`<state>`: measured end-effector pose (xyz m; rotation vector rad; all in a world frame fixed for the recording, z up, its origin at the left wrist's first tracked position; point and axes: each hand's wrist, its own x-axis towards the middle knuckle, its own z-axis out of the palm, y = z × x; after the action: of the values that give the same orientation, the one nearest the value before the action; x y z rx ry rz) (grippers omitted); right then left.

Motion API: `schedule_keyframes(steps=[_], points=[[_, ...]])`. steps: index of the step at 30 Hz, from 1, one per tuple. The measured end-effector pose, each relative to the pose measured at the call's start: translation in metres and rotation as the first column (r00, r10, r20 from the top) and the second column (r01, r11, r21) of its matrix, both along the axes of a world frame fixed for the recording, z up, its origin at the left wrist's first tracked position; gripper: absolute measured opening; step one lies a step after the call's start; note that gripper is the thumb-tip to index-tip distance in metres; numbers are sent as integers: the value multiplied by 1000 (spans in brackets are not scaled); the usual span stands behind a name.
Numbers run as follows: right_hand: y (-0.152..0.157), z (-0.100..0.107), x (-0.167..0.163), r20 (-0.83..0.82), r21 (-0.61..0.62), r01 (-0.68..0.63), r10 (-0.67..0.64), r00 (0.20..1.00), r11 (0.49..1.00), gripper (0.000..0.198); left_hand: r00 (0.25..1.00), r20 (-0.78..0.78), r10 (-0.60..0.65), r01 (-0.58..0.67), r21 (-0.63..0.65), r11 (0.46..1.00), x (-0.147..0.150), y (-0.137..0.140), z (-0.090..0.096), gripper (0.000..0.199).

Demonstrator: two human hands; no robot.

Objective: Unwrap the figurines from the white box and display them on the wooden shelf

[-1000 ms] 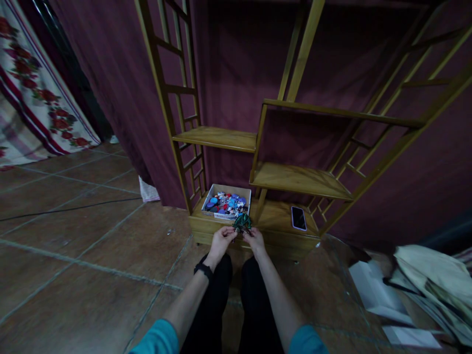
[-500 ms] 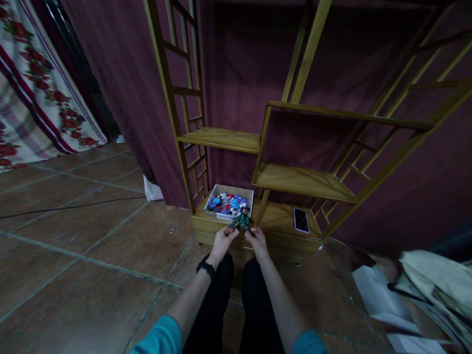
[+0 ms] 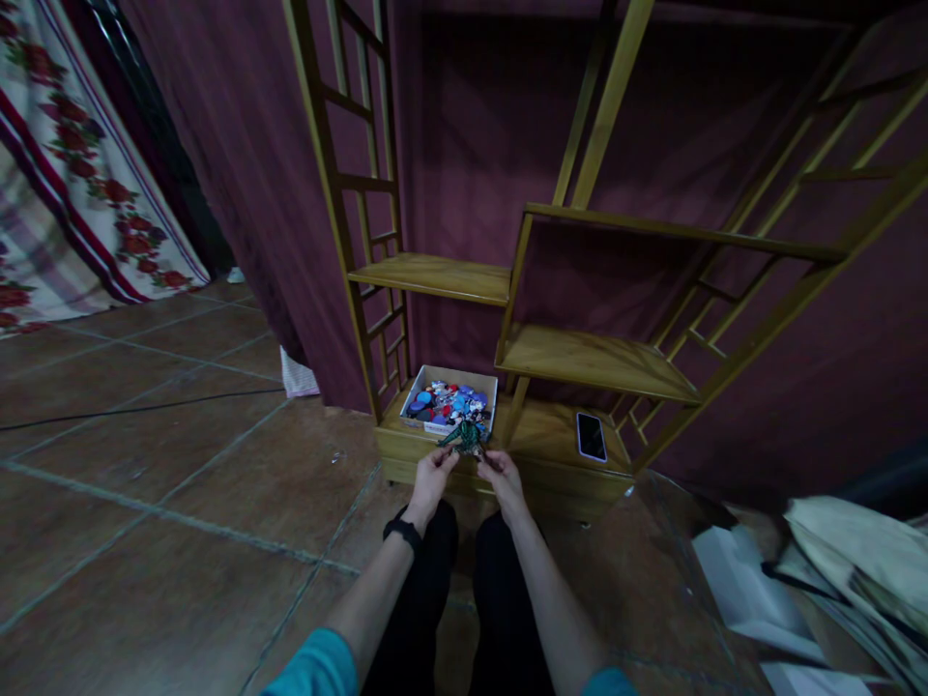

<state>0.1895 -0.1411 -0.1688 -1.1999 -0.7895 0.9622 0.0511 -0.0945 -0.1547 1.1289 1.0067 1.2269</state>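
A small dark green figurine, with thin parts sticking out, is held in front of the shelf base. My left hand pinches its left side between thumb and fingers. On the opposite side, my right hand grips its lower right part with closed fingertips. Just behind it, a shallow white cardboard box sits on the low wooden shelf, filled with several small colourful pieces in blue, purple, red and white. The figurine overlaps the box's front edge in view, and its finer details are too small to make out.
A wooden shelf unit with stepped boards stands before a dark red curtain. On its lower right board lies a phone. White boxes and a cream bag rest on the tiled floor at right. A black cable crosses the floor at left.
Both hands have shifted slightly to the left with the figurine, which now appears turned a little differently. The box and phone stay in place.
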Motion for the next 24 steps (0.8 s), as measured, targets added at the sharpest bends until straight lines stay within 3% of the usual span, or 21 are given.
schedule_keyframes(steps=[18,24], points=[[-6,1,0,36,39,-73,71,997,997,28,995,83,-57,63,-77,995,-4,1,2,36],[-1,-2,1,-1,20,-20,20,1000,1000,31,997,63,-50,54,-69,996,-4,-3,3,36]])
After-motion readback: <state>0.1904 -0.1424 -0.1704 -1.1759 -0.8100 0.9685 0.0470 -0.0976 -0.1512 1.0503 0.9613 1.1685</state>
